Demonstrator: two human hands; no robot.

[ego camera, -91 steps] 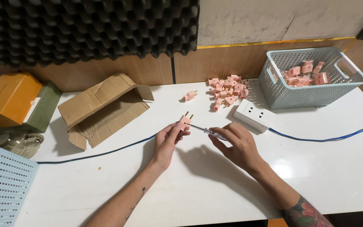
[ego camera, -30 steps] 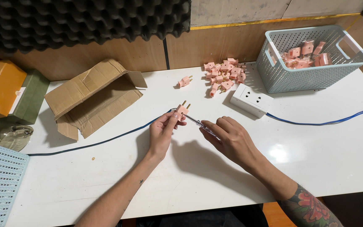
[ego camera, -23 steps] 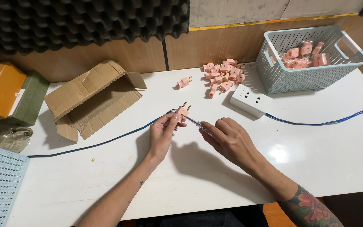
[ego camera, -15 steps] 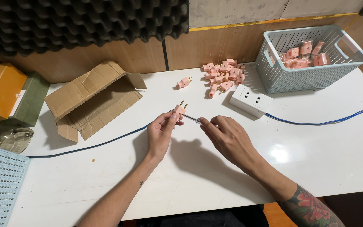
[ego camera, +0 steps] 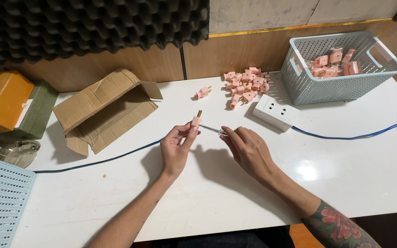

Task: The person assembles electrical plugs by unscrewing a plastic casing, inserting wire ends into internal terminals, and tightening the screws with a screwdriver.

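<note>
**A:** What are the hands doing?

**B:** The left hand (ego camera: 176, 148) is raised above the white table (ego camera: 217, 202), thumb and fingertips pinched on a small pink plug (ego camera: 195, 121) whose brass prongs point up and away. The right hand (ego camera: 249, 149) is curled around a thin screwdriver (ego camera: 211, 130), its handle hidden in the fingers. The metal shaft runs left and its tip meets the side of the plug.

**A:** So both are grasping something?

**B:** Yes: left clamped on the plug, right closed on the tool. Neither rests on the table.

**A:** How does the plug look?

**B:** Pale pink body, short and blocky, two gold-coloured pins. It sits between the hands, above the middle of the table.

**A:** What lies around them?

**B:** Just beyond the right hand is a white socket block (ego camera: 275, 112) with a blue cable (ego camera: 354, 136) trailing off to the right edge. A darker cable (ego camera: 102, 160) runs left under the left hand. Further back, one loose pink plug (ego camera: 203, 93) lies alone, and beside it a heap of pink plugs (ego camera: 246, 85). Right of the heap stands a pale blue basket (ego camera: 309, 89) holding more pink plugs.

**A:** And on the left?

**B:** An opened cardboard box (ego camera: 106, 110), an orange box (ego camera: 1, 98) leaning on a green one, and a pale blue tray (ego camera: 1, 197) at the near corner. Nothing stands between the hands and the plug.
</note>
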